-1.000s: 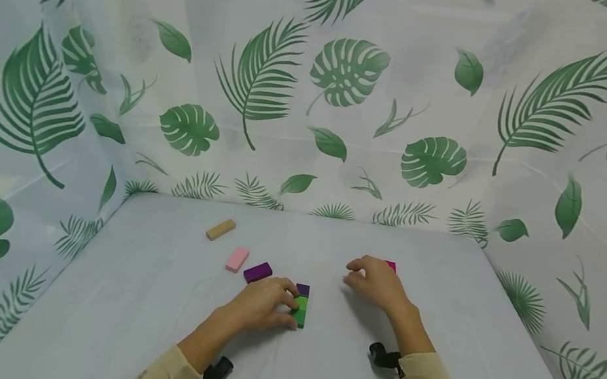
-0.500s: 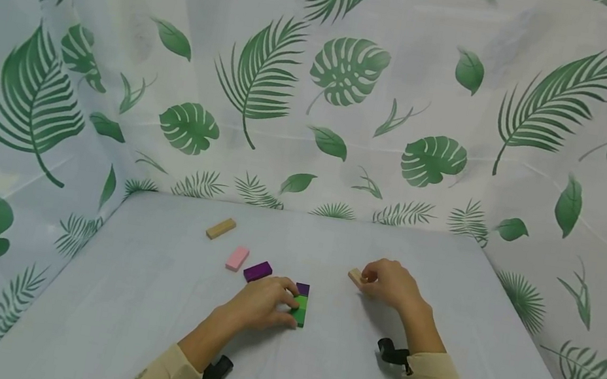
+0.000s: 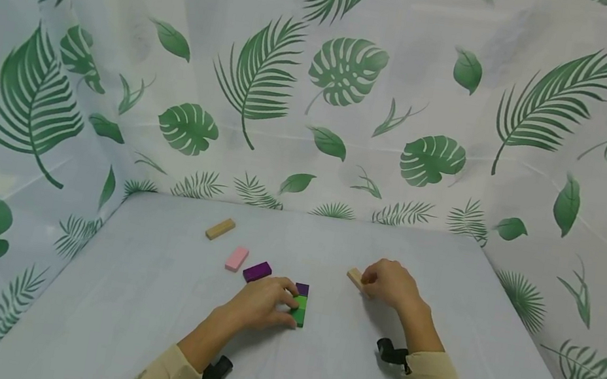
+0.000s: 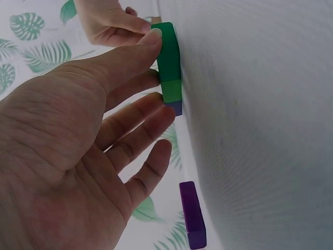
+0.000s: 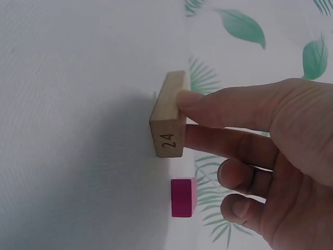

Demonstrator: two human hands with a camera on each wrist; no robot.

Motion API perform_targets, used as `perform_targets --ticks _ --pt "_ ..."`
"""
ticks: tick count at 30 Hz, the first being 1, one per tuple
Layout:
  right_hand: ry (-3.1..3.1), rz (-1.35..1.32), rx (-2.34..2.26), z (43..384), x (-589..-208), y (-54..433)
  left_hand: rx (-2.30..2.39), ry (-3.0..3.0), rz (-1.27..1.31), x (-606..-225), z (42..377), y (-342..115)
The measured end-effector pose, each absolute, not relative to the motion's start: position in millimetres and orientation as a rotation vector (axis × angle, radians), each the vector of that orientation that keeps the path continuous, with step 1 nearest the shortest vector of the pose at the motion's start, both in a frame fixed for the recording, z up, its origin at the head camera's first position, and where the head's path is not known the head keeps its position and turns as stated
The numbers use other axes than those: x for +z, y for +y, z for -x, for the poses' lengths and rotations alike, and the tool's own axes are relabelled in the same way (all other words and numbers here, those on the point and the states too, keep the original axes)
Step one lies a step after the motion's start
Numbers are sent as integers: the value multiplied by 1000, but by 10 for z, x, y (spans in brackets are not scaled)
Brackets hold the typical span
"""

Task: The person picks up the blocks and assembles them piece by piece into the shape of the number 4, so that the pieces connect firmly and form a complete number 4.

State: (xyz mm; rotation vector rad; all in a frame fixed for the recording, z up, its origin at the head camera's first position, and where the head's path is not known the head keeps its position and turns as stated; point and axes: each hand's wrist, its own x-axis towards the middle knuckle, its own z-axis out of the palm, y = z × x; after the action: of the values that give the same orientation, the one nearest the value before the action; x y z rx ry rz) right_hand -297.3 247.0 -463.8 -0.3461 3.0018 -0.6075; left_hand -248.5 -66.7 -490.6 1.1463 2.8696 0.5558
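Observation:
My left hand (image 3: pixel 262 302) is at a short row of blocks on the white table. The row has a dark green block (image 4: pixel 169 54), a light green block (image 4: pixel 172 91) and a purple block (image 4: pixel 175 108). In the left wrist view the thumb presses the dark green end while fingertips touch the row's side and purple end. My right hand (image 3: pixel 392 284) pinches a plain wooden block (image 5: pixel 167 112) between thumb and index finger. The number 24 is on its end. Its other fingers curl loosely, and the block is low over or on the table; I cannot tell which.
Left of the row lie a loose purple block (image 3: pixel 257 272), a pink block (image 3: pixel 236 259) and another wooden block (image 3: pixel 220 229). A magenta block (image 5: pixel 182 198) stands near the right hand, hidden behind it in the head view. A leaf-patterned curtain (image 3: pixel 335 175) encloses the table.
The right hand shifted slightly right, and its fingers closed on the wooden block, which came into sight. The magenta block became hidden in the head view. The left hand stayed still.

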Motion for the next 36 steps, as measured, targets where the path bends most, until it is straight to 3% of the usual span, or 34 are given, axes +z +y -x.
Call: perform_targets --ticks 20,36 --pt "2961 696 -794 3140 -4853 2196 548 2874 -1110 -4901 2478 -654" --pt "2914 828 -806 3175 -4856 1939 533 2883 -1150 -4889 2480 -651"
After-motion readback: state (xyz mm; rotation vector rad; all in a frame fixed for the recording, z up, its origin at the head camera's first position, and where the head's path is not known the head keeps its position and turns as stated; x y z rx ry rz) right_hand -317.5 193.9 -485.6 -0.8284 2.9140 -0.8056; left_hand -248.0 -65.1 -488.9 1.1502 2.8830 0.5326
